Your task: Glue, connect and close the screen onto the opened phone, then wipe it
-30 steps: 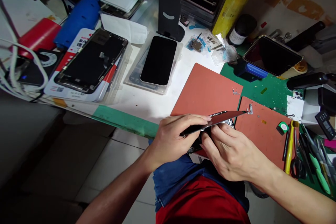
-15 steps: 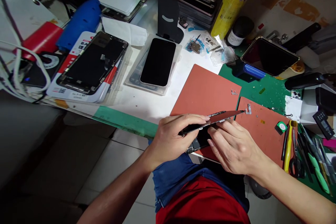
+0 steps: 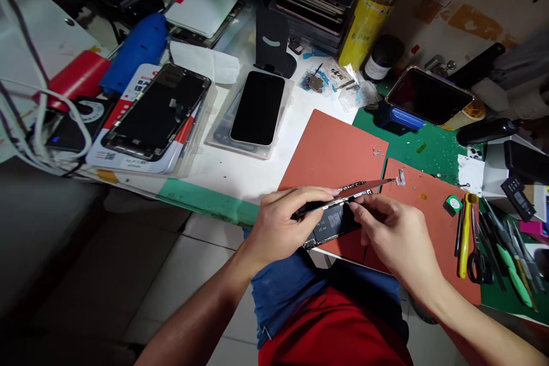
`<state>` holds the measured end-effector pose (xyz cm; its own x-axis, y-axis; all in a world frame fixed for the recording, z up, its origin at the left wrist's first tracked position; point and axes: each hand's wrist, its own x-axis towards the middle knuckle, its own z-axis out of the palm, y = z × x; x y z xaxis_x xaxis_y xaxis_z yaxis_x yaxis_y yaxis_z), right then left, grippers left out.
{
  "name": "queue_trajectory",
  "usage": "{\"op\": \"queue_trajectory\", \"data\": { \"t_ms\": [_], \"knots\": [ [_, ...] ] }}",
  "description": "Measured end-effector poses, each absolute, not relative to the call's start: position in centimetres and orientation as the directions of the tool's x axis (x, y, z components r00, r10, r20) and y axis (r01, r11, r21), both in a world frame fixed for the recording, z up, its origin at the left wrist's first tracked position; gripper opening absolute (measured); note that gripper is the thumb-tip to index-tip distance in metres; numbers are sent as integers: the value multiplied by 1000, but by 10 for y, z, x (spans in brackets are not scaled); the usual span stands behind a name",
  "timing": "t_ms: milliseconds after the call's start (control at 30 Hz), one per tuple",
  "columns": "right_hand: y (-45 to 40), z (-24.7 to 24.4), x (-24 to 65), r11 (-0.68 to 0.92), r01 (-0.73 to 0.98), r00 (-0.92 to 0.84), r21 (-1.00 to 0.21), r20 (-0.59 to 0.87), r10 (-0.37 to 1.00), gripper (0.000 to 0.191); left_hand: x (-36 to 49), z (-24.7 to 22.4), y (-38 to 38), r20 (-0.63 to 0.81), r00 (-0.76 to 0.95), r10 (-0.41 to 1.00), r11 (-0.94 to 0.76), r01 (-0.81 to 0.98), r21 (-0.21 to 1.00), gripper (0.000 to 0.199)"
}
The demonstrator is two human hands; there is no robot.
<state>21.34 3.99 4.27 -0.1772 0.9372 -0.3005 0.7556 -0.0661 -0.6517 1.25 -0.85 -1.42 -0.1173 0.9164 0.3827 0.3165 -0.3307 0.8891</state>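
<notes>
My left hand [image 3: 278,223] is closed on a phone screen [image 3: 362,187], thumb below and fingers above, keeping it tilted up over an opened phone body [image 3: 335,223]. A dark battery with small print shows inside the body, at the front edge of the orange-brown mat. My right hand [image 3: 397,234] has its thumb and index finger pinched in the gap between screen and body, at the right. What lies between those fingertips is too small to make out. Small metal brackets [image 3: 400,177] lie on the right mat, just beyond the screen's tip.
A black-screened phone [image 3: 258,107] rests on a clear plastic case, left of the mat [image 3: 330,148]. Further left lies a detached screen [image 3: 158,111]. Scissors [image 3: 477,269], a yellow-handled tool [image 3: 465,240] and tweezers stand to the right. Another phone [image 3: 429,96] leans at the back right.
My right hand has drawn back a little to the right and its fingers have shifted, uncovering more of the battery. My left hand keeps the screen tilted. The view has shifted slightly.
</notes>
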Motion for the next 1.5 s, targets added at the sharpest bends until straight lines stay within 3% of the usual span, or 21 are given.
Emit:
{"op": "queue_trajectory", "data": {
  "t_ms": [67, 133, 633, 1500],
  "knots": [
    [45, 41, 203, -214, 751, -104, -624, -432, 896, 24, 12, -15, -8, 398, -110, 911, -348, 313, 884, 27],
    [48, 39, 196, -249, 750, -75, -613, -453, 888, 25, 11, -17, -8, 414, -102, 905, -367, 307, 878, 26],
    [55, 39, 183, -243, 804, -23, -543, -437, 899, 28, 10, -18, -8, 443, -82, 893, -402, 300, 865, 24],
    [54, 39, 185, -250, 764, -66, -594, -458, 887, 26, 11, -18, -7, 423, -98, 901, -380, 293, 877, 26]
  ]
}}
